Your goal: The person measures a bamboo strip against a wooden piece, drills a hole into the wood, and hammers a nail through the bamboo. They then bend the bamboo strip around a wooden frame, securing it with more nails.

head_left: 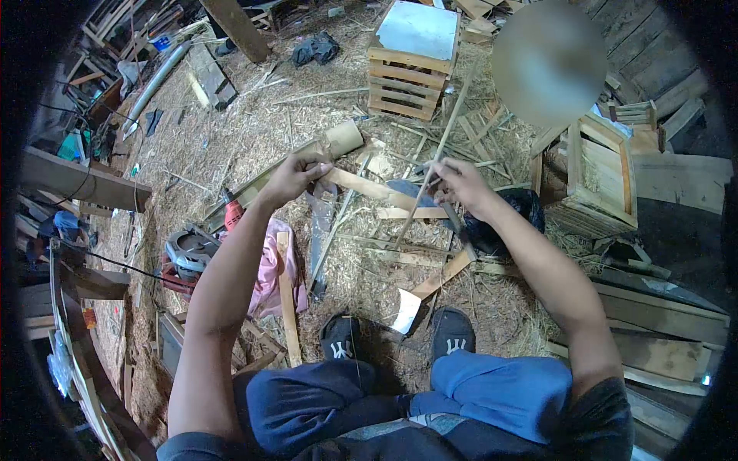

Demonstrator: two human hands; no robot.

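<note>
My left hand (296,178) pinches the left end of a flat pale wooden slat (361,186), which slopes down to the right in front of me. To the right, my right hand (453,184) has its fingers closed round a long thin wooden stick (444,138) that stands diagonally. A dark tool handle (455,223) shows just below the right hand; whether the hand touches it is unclear. Beneath the hands, another short slat (411,213) lies on the shavings. A white paper (407,310) rests near my feet.
A circular saw (192,252) and a pink cloth (265,269) lie at the left. Slatted crates (407,88) stand ahead and at the right (600,173). A black bag (507,223) sits below my right forearm. Planks (653,323) are stacked at the lower right.
</note>
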